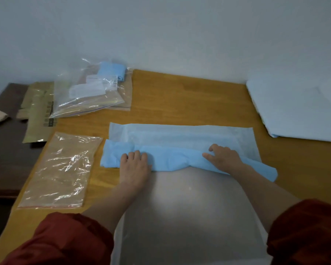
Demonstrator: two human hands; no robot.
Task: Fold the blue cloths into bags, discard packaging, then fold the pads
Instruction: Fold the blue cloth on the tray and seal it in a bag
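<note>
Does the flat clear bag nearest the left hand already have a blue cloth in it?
No, the flat clear bag lies empty; only the table shows through it.

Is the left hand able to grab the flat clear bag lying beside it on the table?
Probably yes. The left hand rests on the blue cloth, and the flat clear bag lies just to its left on the table, with nothing between them. It would need to lift off the cloth.
</note>
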